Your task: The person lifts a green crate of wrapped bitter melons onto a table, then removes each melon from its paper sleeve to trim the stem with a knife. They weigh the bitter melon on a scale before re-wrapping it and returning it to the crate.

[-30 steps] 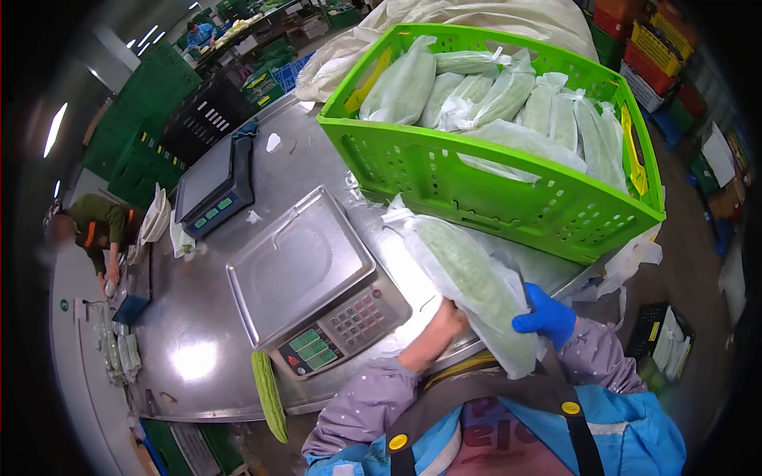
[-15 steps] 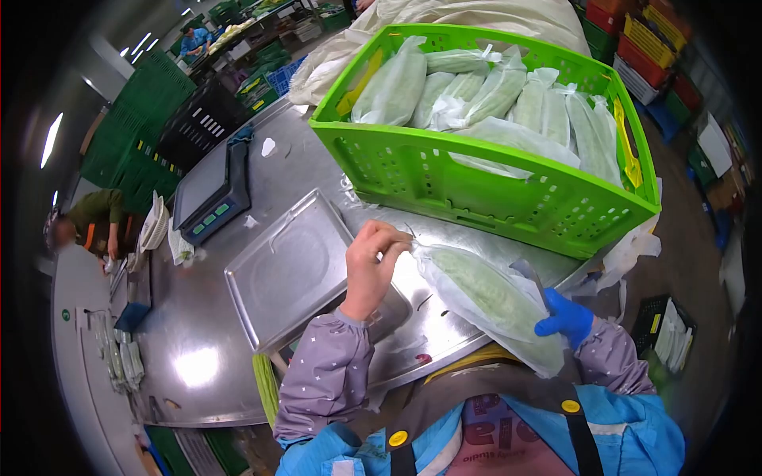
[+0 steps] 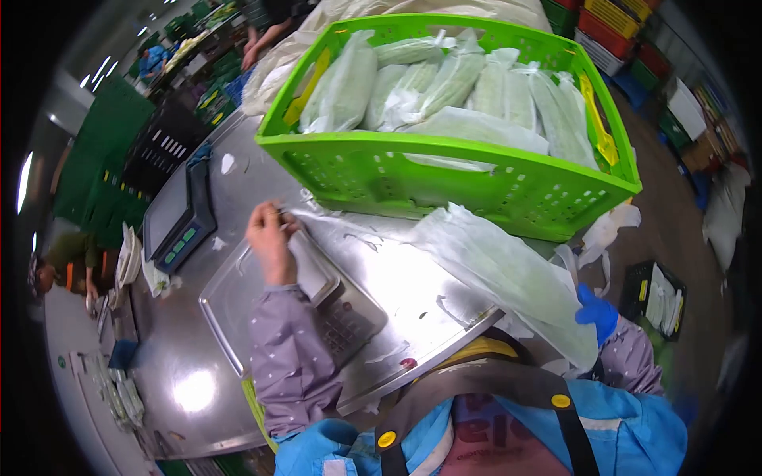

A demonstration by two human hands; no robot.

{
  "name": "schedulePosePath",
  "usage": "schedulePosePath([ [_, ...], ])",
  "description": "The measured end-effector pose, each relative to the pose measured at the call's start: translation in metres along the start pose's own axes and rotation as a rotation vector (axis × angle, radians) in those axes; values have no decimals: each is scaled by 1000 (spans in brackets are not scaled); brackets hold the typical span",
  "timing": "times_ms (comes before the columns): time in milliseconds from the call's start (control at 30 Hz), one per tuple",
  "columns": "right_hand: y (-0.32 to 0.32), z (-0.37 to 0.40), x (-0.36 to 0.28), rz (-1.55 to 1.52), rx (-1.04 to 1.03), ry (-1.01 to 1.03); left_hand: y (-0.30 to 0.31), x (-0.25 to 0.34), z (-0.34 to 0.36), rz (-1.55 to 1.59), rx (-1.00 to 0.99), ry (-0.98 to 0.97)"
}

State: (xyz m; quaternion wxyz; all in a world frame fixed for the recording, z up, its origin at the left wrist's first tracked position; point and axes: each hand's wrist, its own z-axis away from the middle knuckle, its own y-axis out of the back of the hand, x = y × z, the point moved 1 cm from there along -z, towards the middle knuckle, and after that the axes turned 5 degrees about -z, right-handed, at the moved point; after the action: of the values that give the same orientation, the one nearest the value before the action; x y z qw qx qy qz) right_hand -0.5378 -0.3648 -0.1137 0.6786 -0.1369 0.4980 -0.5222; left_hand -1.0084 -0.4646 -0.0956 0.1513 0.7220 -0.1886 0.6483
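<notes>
My bare left hand (image 3: pixel 270 232) is pinched over the metal tray (image 3: pixel 225 305), with a thin pale strand (image 3: pixel 341 222) running from its fingertips toward a white translucent bag. That bag (image 3: pixel 500 274), with a long green vegetable showing faintly inside, hangs slanted in front of the crate. My right hand (image 3: pixel 597 312), in a blue glove, grips the bag's lower right side; part of the fingers is hidden behind it. Similar wrapped vegetables (image 3: pixel 452 79) fill the bright green crate (image 3: pixel 444 178) beyond my hands.
A digital scale (image 3: pixel 181 218) stands at the left of the metal table (image 3: pixel 190 349). A second scale's keypad (image 3: pixel 345 325) shows beside my left forearm. One co-worker (image 3: pixel 71 266) is at the far left, and another person's arm (image 3: pixel 266 40) shows behind the crate.
My left hand has moved left, away from the bag's top, and the pale strand now stretches between them. My right hand and the bag have shifted slightly right. The view has turned a little.
</notes>
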Motion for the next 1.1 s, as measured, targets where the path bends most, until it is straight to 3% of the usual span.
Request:
schedulePosePath([
  [67,5,8,-5,108,131,-64,28,-8,-22,84,195,54],
  [133,7,13,-11,173,177,-76,42,1,-24,31,225,-11],
  [200,-8,13,-19,290,245,-169,33,13,-11,-244,-61,-67],
  [267,-17,8,-22,283,298,-205,-14,43,39,-909,-253,-825],
  [367,-48,-5,-39,467,288,-201,-62,62,118,-849,-925,-767],
  [400,-49,-15,-40,565,123,-234,-74,67,137,-905,-1128,-747],
  [433,-51,-22,-40,667,-55,-273,-84,64,147,-920,-1283,-649],
  [467,-59,-24,-42,668,-65,-278,-89,56,152,-935,-1425,-536],
  [500,-71,-25,-45,435,-25,-222,-88,45,152,-944,-1413,-521],
  [533,-78,-29,-48,206,13,-171,-85,32,151,-781,-1400,-350],
  [567,-78,-35,-60,493,-118,78,-81,21,151,-615,-1367,-184],
  [600,-77,-40,-73,768,-258,338,-74,13,151,-626,-1342,-171],
  [667,-105,-26,-91,466,42,126,-61,1,153,-350,-1255,18],
  [700,-122,-16,-102,517,15,122,-57,-10,156,-168,-1240,176],
  [733,-128,-24,-99,532,-5,106,-53,-16,159,-165,-1211,179],
  [800,-140,-38,-95,1223,1,505,-45,-25,162,-16,-1248,382],
  [833,-151,-38,-98,1321,89,535,-39,-33,163,73,-1311,508],
  [867,-157,-45,-99,1329,68,533,-33,-38,164,76,-1291,503],
  [933,-172,-59,-102,1072,130,929,-21,-48,171,413,-1258,844],
  [1000,-210,-50,-112,1035,84,978,-9,-59,171,384,-1275,847],
  [1067,-226,-42,-112,1211,133,1006,-12,-45,172,345,-1200,805],
  [1100,-220,-33,-125,829,109,1209,-19,-36,169,510,-1178,920],
])
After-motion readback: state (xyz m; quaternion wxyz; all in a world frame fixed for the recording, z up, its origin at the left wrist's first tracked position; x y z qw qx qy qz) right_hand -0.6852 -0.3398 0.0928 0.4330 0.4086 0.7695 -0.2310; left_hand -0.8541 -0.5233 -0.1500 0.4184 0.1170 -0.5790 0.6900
